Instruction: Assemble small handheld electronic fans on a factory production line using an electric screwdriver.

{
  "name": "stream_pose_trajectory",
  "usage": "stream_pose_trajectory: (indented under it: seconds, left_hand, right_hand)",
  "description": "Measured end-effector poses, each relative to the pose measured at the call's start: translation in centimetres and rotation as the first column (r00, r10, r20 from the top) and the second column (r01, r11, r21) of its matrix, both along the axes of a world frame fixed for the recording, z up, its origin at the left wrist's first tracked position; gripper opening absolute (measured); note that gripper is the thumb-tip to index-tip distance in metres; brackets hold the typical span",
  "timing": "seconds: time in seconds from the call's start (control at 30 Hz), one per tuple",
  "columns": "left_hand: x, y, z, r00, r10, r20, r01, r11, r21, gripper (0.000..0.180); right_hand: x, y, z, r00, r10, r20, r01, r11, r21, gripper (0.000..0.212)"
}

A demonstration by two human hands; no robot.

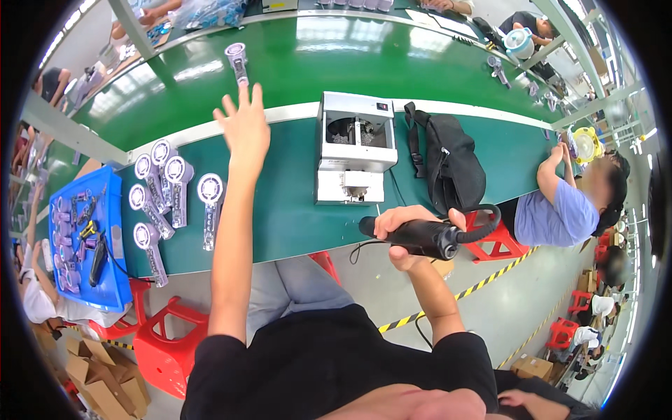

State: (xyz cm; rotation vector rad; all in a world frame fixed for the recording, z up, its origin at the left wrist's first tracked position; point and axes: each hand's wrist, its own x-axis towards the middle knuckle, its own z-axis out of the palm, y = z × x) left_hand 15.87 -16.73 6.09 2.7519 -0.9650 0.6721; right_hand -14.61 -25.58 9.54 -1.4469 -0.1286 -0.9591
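Note:
My left hand reaches out over the far edge of the workbench with its fingers spread and nothing in it. Just beyond its fingertips, a purple handheld fan lies on the shiny green conveyor belt. My right hand is wrapped round a black electric screwdriver, its tip pointing left and its cable curling from the right end. Between the hands stands a white and grey screw feeder. Several purple fans lie on the bench left of my left forearm, their handles showing inner parts.
A blue tray at the left bench end holds more fan parts and a black tool. Right of the feeder lies a black bag. A co-worker sits at the right. Red stools stand below the bench.

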Motion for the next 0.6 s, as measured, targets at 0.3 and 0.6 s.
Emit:
stream_pose_trajectory:
  seconds: [0.3,0.6]
  left_hand:
    - [-12.9,16.2,-1.6,0.862,0.479,-0.166,-0.442,0.871,0.215,0.069]
    - [-9.9,18.5,-2.8,0.942,0.33,-0.068,-0.331,0.944,0.003,0.052]
  right_hand:
    - [0.1,-1.5,2.2,1.0,0.011,-0.007,-0.01,0.987,0.16,0.033]
    - [1.4,1.8,-0.2,1.0,0.018,0.016,-0.017,0.998,-0.057,0.065]
